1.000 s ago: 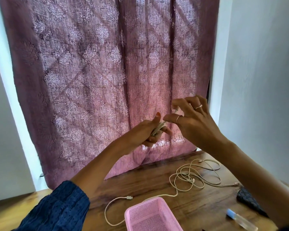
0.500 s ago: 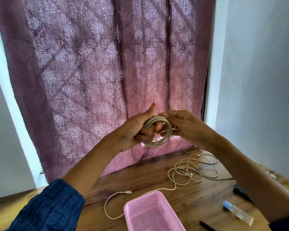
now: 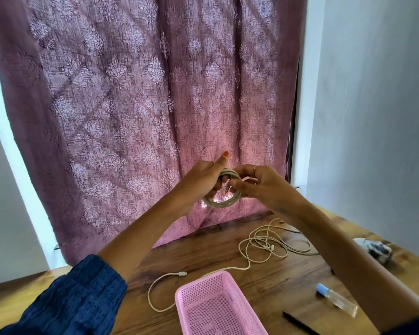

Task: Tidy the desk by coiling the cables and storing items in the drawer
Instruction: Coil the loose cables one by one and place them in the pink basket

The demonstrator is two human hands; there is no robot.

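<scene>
A coiled pale cable (image 3: 221, 201) hangs as a small ring between both hands, held up in front of the curtain above the desk. My left hand (image 3: 200, 180) grips the coil's left side with the thumb raised. My right hand (image 3: 257, 183) pinches the coil's right side and a short loose end near the fingertips. On the wooden desk (image 3: 228, 252) lies a second, loose white cable (image 3: 259, 247) in tangled loops, its plug end (image 3: 181, 273) trailing left of a pink basket (image 3: 215, 303). No drawer is in view.
A small clear bottle with a blue cap (image 3: 336, 299) and a black pen (image 3: 300, 322) lie at the desk's right front. A dark patterned pouch (image 3: 375, 250) sits at the right edge. A mauve curtain (image 3: 143, 105) hangs behind the desk.
The cable went from a flat bundle in my left hand to an open ring held by both hands. My right hand dropped from above down onto the coil.
</scene>
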